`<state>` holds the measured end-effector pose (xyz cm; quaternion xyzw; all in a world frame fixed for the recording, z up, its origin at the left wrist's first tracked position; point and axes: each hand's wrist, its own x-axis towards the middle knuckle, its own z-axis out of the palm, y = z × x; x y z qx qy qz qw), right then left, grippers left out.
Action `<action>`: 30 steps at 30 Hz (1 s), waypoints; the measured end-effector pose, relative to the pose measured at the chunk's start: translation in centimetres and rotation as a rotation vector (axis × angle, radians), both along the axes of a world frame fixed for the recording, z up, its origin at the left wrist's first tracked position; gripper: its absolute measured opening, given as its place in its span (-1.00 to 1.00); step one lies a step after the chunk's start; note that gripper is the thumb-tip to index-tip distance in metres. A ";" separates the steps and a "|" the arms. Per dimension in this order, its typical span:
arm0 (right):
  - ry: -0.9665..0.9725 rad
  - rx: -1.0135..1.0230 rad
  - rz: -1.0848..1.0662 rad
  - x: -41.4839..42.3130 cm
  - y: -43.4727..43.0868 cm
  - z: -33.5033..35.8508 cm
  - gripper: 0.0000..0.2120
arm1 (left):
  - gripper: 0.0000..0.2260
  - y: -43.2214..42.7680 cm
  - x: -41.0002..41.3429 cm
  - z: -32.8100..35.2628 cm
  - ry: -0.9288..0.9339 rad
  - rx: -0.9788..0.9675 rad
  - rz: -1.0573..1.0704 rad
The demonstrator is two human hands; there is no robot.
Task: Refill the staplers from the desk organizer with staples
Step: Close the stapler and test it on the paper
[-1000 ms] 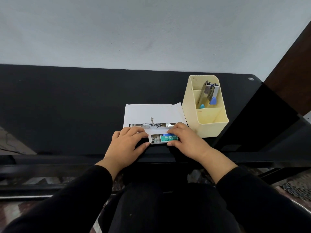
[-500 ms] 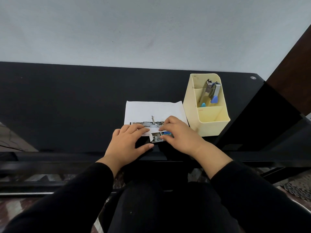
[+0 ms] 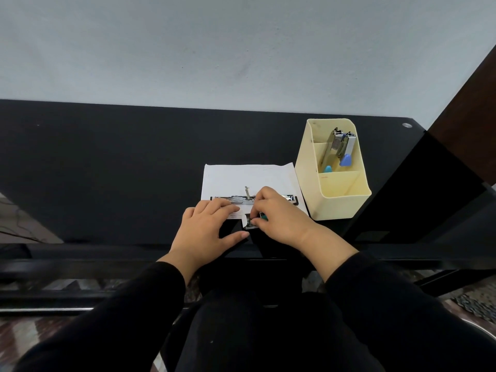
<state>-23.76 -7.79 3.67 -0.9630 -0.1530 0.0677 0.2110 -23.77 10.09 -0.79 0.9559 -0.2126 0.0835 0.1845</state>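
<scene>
An opened metal stapler lies flat across a white sheet of paper on the black desk. My left hand rests flat on the paper's near edge, its fingertips beside the stapler. My right hand covers a small green staple box with its tray slid out, and its fingers pinch into the tray. Whether any staples are pinched is hidden. Two more staplers with blue ends stand in the cream desk organizer at the right.
The organizer's front compartment holds nothing visible. A dark side panel rises at the desk's right end. The pale wall stands behind the desk, whose front edge runs just under my wrists.
My right hand slid left over the staple box, hiding most of its green label, and its fingers went into the open tray. My left hand has stayed on the paper.
</scene>
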 end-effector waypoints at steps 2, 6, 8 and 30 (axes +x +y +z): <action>0.017 0.002 -0.012 0.1 0.1 0.1 -0.90 | -0.45 0.0 0.0 0.0 -0.002 0.000 -0.001; 0.045 -0.019 -0.036 0.3 0.4 0.3 -0.91 | -0.44 0.0 0.0 0.0 -0.002 -0.003 -0.002; 0.049 -0.037 -0.037 0.3 0.5 0.3 -0.90 | -0.44 0.0 0.0 0.0 -0.002 -0.010 -0.003; 0.103 -0.100 -0.016 0.7 0.8 0.9 -0.90 | -0.45 0.0 -0.1 0.0 -0.012 -0.016 -0.005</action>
